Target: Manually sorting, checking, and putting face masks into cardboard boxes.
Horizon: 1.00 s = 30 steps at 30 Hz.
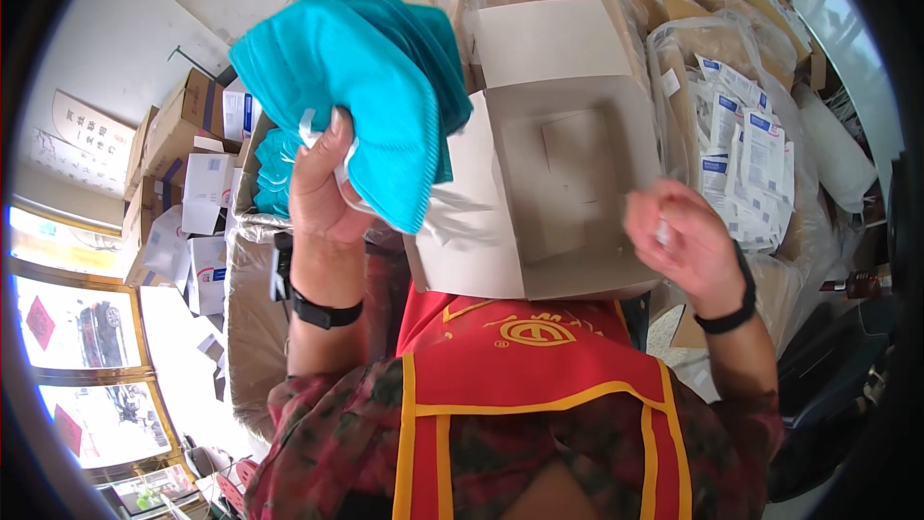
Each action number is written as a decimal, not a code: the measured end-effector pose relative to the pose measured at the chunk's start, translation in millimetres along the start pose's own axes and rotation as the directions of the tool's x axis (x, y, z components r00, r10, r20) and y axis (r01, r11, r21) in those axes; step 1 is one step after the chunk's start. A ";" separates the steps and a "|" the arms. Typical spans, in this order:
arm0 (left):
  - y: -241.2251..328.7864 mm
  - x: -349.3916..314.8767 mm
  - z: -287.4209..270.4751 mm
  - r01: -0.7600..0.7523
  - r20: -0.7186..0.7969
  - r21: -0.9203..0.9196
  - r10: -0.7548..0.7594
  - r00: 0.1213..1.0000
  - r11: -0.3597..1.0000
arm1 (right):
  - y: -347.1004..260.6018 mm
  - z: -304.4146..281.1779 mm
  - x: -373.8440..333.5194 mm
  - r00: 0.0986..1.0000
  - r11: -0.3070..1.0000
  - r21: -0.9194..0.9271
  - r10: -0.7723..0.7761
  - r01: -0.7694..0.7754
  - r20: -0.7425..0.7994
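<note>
Two hands up: our left hand (322,183) clamps a stack of teal masks (361,87) beside the open cardboard box (549,183); right hand (679,241) half-curled, grip unclear.

Left hand (322,183) raised, clutching a stack of teal face masks (361,87) | right hand (679,241) loosely curled beside an open white cardboard box (549,193) | bagged white packets (746,159) at right
</note>
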State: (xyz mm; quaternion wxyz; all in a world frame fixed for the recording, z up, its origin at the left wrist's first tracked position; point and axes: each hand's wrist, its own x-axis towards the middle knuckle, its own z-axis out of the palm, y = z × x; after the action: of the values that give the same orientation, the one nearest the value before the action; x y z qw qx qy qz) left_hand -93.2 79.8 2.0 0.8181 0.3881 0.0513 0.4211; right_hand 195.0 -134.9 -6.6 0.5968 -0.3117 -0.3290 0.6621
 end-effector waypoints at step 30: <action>-55.3 33.5 74.8 0.116 -0.010 -0.288 -0.124 0.992 0.950 | 19.2 43.4 80.8 0.920 0.543 -0.751 -0.313 0.377 0.236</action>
State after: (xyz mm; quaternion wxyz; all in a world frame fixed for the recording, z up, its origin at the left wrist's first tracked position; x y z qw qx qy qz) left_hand -5.1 40.9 24.5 0.8891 0.2555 0.0244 0.3790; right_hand 141.3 -58.5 1.9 0.5057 -0.4448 -0.6605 0.3318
